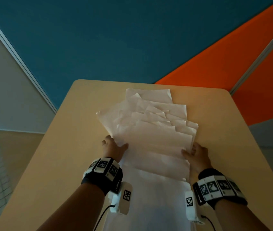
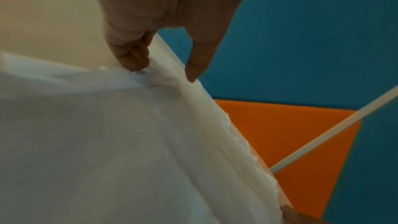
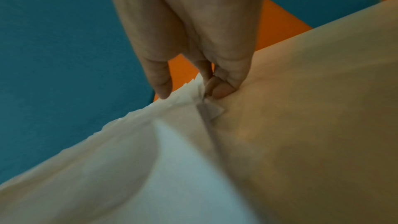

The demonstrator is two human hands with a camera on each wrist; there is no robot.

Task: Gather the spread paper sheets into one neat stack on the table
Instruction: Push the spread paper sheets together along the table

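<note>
Paper sheets (image 1: pixel 155 137) lie fanned in an overlapping run down the middle of the tan worktop (image 1: pixel 65 155), from near its far edge toward the person; edges are staggered, several corners curled or creased. Not yet one stack.

Left hand (image 1: pixel 114 147) sits at the left edge of the fan. The left wrist view shows its fingertips (image 2: pixel 133 62) bent down onto the bunched sheet edges and the thumb resting on the paper: grip closed on the sheets, pinching.

Right hand (image 1: pixel 197 151) sits at the right edge. The right wrist view shows curled fingers (image 3: pixel 221 88) tucked against the sheet edges with the thumb on top: grip likewise closed on the paper.

Handling judgement: the sheets look thin, light and limp, likely to slide over one another and buckle or crease if squeezed mid-span. Best taken at opposite long edges, low against the worktop, pressing inward evenly so edges align. Risk: curled corners folding under, far sheets being left behind
</note>
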